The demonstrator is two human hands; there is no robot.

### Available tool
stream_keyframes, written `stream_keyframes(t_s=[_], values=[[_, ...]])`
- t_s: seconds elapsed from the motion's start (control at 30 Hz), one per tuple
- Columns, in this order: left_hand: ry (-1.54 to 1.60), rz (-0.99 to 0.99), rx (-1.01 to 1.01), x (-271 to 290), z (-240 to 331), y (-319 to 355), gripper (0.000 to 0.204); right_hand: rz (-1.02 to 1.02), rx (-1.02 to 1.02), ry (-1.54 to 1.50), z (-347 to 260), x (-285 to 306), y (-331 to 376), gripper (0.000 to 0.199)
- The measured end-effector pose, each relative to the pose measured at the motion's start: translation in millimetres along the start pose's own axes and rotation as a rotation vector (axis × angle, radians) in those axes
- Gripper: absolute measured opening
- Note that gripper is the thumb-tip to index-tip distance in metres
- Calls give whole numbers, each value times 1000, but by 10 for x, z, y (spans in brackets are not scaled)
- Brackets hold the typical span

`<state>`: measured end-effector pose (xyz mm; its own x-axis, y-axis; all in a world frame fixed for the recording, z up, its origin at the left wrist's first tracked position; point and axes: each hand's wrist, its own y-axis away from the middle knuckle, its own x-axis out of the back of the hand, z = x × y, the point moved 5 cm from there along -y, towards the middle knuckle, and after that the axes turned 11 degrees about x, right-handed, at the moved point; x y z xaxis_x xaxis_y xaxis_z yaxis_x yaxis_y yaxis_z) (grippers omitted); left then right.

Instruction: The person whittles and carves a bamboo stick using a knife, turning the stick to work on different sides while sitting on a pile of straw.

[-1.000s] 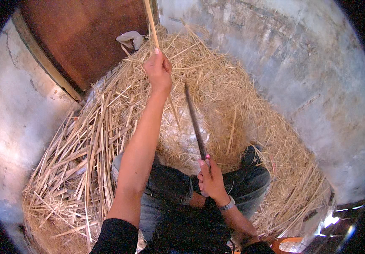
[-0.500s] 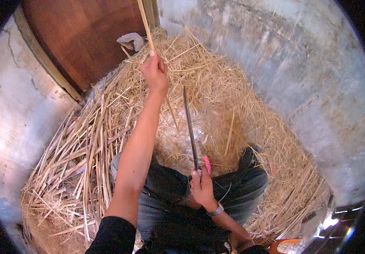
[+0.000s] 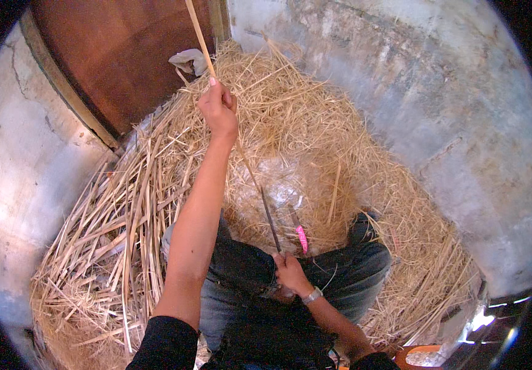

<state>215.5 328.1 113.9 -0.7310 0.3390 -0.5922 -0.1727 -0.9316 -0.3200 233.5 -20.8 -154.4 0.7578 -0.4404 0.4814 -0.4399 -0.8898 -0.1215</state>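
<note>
My left hand [image 3: 218, 111], its arm stretched forward, pinches a long pale wooden strip [image 3: 199, 34] that runs past the upper edge of the view. Below that hand the strip slants down toward my lap. My right hand [image 3: 292, 274], with a wristwatch [image 3: 312, 295], is closed on the lower end of a long thin dark rod [image 3: 269, 217]; whether it is a blade cannot be told. The rod's upper end lines up with the strip's lower end, seeming to meet or overlap it. Just beyond my right hand lies a pink-handled tool [image 3: 302, 238], probably a knife.
Shavings [image 3: 296, 117] heap up before me and along my right side. Many longer strips [image 3: 133, 228] lie at my left. A brown door [image 3: 111, 55] and a worn plaster wall [image 3: 414, 80] close in the corner. A pale crumpled bag [image 3: 190, 61] rests by the door.
The dark rod has tilted left and come down toward my lap, its upper end now against the strip. My left hand has shifted slightly left. My right hand has moved slightly down, away from the pink handle.
</note>
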Motion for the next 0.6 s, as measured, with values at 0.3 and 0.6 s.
stream_keyframes(t_s=[0.3,0.6], values=[[187,-217,210,328,85,-93,50,151,-214,-306,14,1017,111,18],[304,-147,247,1076,451,52,54,654,-344,547,-318,2841,356,45]])
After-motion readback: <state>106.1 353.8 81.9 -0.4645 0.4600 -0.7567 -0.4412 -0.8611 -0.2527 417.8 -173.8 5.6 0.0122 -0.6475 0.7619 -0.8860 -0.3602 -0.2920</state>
